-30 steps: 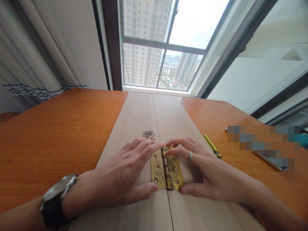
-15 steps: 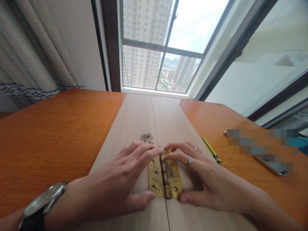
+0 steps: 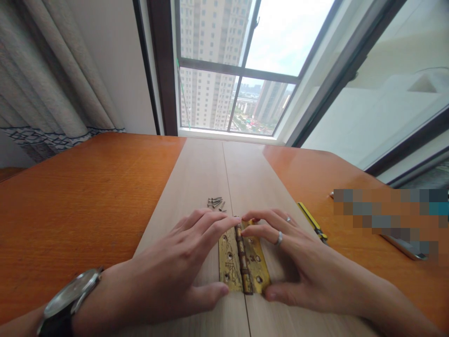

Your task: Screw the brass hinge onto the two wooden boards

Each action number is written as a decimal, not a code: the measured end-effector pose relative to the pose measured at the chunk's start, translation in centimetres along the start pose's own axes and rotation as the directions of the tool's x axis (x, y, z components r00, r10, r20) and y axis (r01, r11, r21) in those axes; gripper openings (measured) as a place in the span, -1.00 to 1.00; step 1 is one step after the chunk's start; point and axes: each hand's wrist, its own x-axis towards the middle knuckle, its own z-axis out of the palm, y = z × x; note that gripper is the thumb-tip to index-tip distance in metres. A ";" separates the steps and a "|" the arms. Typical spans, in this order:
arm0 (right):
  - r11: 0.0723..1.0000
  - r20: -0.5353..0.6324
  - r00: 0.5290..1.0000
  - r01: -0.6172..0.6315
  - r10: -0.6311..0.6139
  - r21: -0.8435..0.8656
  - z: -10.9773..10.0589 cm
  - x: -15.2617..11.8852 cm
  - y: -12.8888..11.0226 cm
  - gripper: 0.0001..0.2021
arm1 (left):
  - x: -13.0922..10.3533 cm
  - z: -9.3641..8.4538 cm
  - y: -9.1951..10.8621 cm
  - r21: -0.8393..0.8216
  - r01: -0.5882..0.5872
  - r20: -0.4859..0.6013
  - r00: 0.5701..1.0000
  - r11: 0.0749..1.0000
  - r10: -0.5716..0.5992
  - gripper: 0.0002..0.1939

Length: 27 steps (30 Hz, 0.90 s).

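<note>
A worn brass hinge (image 3: 230,267) lies unfolded flat, its barrel along the seam between two pale wooden boards (image 3: 205,164). My left hand (image 3: 189,250), wearing a watch (image 3: 72,295), spans the left leaf, with fingertips at the far end and thumb by the near corner. My right hand (image 3: 291,255), with rings on two fingers, spans the right leaf in the same way, its thumb against the near corner. Both hands hold the hinge lengthwise between thumb and fingers. The far end of the left leaf is hidden. Several screws (image 3: 215,202) lie loose just beyond my left fingers.
A yellow and black utility knife (image 3: 311,220) rests on the orange wooden table (image 3: 87,196), right of the boards. Farther right, a phone-like flat object (image 3: 403,248) is partly blurred out. Beyond the far edge is a window (image 3: 242,70); a curtain (image 3: 45,70) hangs left.
The whole view has shifted slightly, so everything sits a little lower and farther right. Both hands keep nearly the same place on the hinge.
</note>
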 end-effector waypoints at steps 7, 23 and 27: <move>1.000 0.012 1.000 0.008 -0.008 -0.011 0.1 0.1 0.0 -0.31 | 0.0 0.0 0.1 0.022 0.006 0.013 1.000 1.000 -0.006 -0.15; 1.000 -0.024 1.000 -0.017 0.017 -0.011 0.3 0.0 0.1 -0.28 | -0.1 0.0 0.2 0.024 0.035 -0.016 0.999 0.999 -0.035 -0.14; 1.000 -0.022 1.000 -0.012 0.012 -0.003 0.3 -0.1 0.1 -0.28 | -0.2 0.0 0.1 0.029 0.042 -0.016 0.999 0.999 -0.042 -0.14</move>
